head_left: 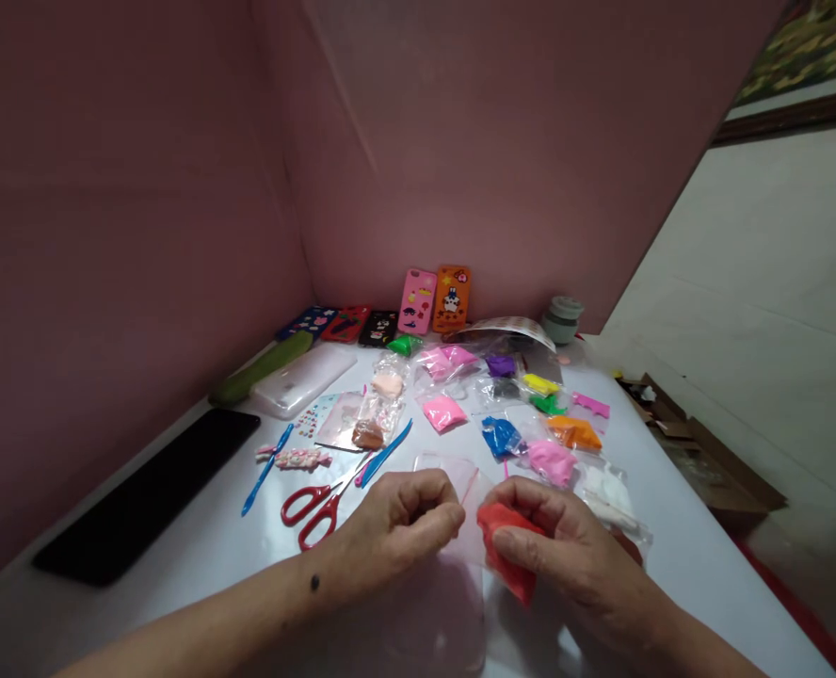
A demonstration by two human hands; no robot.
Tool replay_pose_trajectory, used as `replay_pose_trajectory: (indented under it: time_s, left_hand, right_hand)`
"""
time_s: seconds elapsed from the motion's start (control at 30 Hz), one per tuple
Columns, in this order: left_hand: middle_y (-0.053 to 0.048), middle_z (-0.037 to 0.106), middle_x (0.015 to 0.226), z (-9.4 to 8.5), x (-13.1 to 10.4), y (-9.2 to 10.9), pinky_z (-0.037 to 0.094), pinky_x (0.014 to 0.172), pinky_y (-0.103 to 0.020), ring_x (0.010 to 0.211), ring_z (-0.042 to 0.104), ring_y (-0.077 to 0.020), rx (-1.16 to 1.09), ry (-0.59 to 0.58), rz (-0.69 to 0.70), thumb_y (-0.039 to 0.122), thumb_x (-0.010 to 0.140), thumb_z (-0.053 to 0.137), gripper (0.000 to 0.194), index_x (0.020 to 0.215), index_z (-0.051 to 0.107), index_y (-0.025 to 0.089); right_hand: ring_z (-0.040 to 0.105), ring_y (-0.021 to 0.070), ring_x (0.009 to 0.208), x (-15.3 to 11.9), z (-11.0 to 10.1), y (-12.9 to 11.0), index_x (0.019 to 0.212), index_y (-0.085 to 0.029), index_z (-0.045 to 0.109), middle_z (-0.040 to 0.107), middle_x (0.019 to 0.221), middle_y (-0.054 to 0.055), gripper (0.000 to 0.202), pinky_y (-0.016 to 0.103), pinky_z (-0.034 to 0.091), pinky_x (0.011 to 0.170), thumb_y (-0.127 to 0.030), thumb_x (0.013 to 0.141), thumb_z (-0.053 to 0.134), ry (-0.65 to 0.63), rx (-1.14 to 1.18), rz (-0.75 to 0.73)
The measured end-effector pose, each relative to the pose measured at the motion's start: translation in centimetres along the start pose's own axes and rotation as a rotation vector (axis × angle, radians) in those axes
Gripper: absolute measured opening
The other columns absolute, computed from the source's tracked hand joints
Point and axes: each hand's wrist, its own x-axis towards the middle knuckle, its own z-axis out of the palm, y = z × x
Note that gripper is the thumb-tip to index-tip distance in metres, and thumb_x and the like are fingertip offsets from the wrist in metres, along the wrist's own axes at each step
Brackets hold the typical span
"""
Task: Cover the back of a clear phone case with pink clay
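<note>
My right hand (552, 541) is closed around a small clear bag of red modelling clay (506, 551), thumb on the front. My left hand (418, 518) is curled in a pinch at the bag's clear film, close to its red zip line. Below both hands a clear phone case (446, 617) lies on the white table, partly covered by them. Left of my left hand are red-handled scissors (315, 508) and a blue plastic modelling knife (388, 454).
Bags of coloured clay, such as blue (501, 438) and orange (574, 433), spread beyond my hands. Decorated phone cases (418, 301) lean at the back. A black slab (153, 490) and a blue tool (267, 471) lie left. An open cardboard box (715, 461) stands beyond the right edge.
</note>
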Motion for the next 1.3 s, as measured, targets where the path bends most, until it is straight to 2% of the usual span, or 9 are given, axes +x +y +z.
replay_pose_trajectory:
  time_s: [0.2,0.47,0.63,0.8,0.9,1.0,1.17,1.3]
  left_hand:
    - [0.006,0.038,0.057,-0.1,0.2,0.0,0.021,0.048,-0.022,0.054,0.031,-0.0075,-0.097,-0.003,-0.028,0.032,0.08,0.055,0.024,0.065,0.047,0.016]
    - [0.006,0.042,0.058,0.0,-0.1,0.0,0.025,0.049,-0.021,0.055,0.033,-0.007,-0.177,0.028,0.028,0.03,0.081,0.054,0.02,0.067,0.048,0.016]
    - [0.006,0.042,0.054,-0.3,0.0,-0.1,0.023,0.046,-0.021,0.049,0.033,-0.0063,-0.213,-0.008,-0.019,0.033,0.079,0.057,0.023,0.065,0.049,0.016]
    - [0.007,0.039,0.051,-0.4,0.2,-0.4,0.02,0.043,-0.02,0.045,0.03,-0.0052,-0.206,-0.05,-0.063,0.028,0.076,0.058,0.022,0.061,0.047,0.017]
    - [0.007,0.037,0.052,-0.2,0.2,-0.3,0.019,0.043,-0.019,0.047,0.029,-0.0054,-0.224,-0.03,-0.046,0.03,0.076,0.059,0.023,0.062,0.047,0.016]
    - [0.008,0.037,0.051,-0.1,0.1,-0.2,0.017,0.042,-0.019,0.046,0.027,-0.0054,-0.241,-0.003,-0.036,0.032,0.076,0.06,0.025,0.062,0.046,0.017]
    - [0.007,0.04,0.051,-0.3,0.1,-0.3,0.02,0.044,-0.02,0.047,0.031,-0.0057,-0.205,-0.055,-0.039,0.031,0.079,0.056,0.024,0.062,0.049,0.016]
    - [0.008,0.037,0.05,-0.4,0.1,-0.4,0.02,0.044,-0.02,0.046,0.029,-0.0059,-0.204,-0.093,-0.093,0.028,0.076,0.058,0.02,0.062,0.048,0.017]
  right_hand:
    - [0.046,0.0083,0.051,0.0,0.0,0.6,0.082,-0.015,0.059,0.057,0.06,-0.001,0.03,0.021,0.032,0.049,-0.039,0.073,0.075,-0.06,0.006,-0.003]
    - [0.042,0.0073,0.05,0.3,-0.3,1.1,0.086,-0.015,0.06,0.055,0.059,-0.002,0.038,0.02,0.027,0.047,-0.048,0.073,0.075,-0.028,0.062,0.046]
    - [0.044,0.0083,0.049,0.1,-0.3,0.7,0.08,-0.014,0.059,0.057,0.058,0.0,0.034,0.022,0.028,0.049,-0.044,0.073,0.075,-0.093,0.022,0.045]
    - [0.048,0.0096,0.05,-0.1,-0.2,0.3,0.08,-0.015,0.061,0.058,0.059,0.0,0.032,0.022,0.032,0.049,-0.042,0.07,0.075,-0.119,-0.021,0.081]
    - [0.049,0.0103,0.051,-0.1,-0.2,0.2,0.081,-0.015,0.062,0.057,0.057,0.0,0.03,0.022,0.033,0.05,-0.04,0.07,0.074,-0.139,-0.05,0.087]
    - [0.047,0.0095,0.053,-0.1,-0.2,0.3,0.081,-0.014,0.063,0.055,0.06,0.0,0.031,0.022,0.032,0.051,-0.039,0.067,0.076,-0.112,-0.041,0.059]
    - [0.049,0.011,0.053,-0.1,-0.3,0.3,0.082,-0.015,0.065,0.058,0.061,0.001,0.029,0.024,0.036,0.05,-0.039,0.068,0.074,-0.086,-0.021,0.06]
    - [0.049,0.0114,0.057,-0.2,-0.2,0.1,0.078,-0.017,0.066,0.057,0.063,0.0,0.021,0.023,0.037,0.052,-0.03,0.065,0.074,-0.082,-0.102,0.062]
